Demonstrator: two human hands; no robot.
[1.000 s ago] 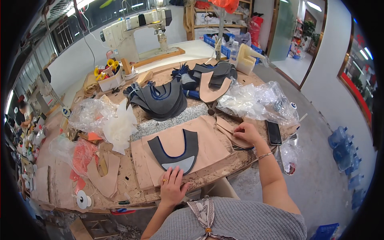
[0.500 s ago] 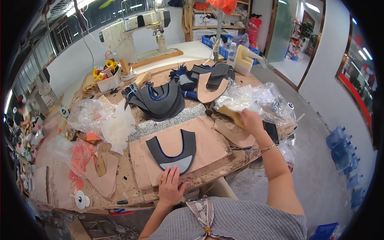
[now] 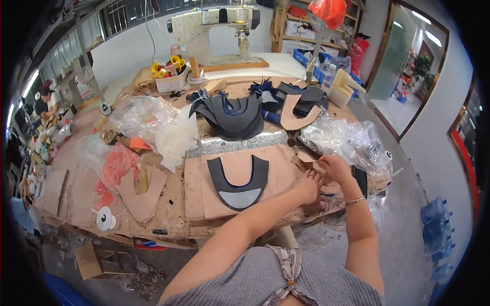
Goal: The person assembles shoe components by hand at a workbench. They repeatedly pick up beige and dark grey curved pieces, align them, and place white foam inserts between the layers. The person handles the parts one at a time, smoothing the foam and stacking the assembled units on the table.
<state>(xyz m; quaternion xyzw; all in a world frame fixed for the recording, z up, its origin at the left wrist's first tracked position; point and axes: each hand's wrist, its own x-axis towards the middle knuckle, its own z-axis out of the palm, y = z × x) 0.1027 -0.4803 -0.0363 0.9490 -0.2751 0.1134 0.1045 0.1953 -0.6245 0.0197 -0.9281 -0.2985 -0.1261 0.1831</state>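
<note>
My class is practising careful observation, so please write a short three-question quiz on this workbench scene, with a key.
1. True or false: the light grey patch sits at the curved end of the grey U-shaped piece.

2. Multiple choice: what stands beyond the stack of dark grey pieces?
a) the blue water jugs
b) the sewing machine
c) the white spool

3. Short answer: where are the left hand and right hand?

Key
1. True.
2. b.
3. Close together at the tan pieces, to the right of the grey U-shaped piece; their exact grip is hard to tell.
</note>
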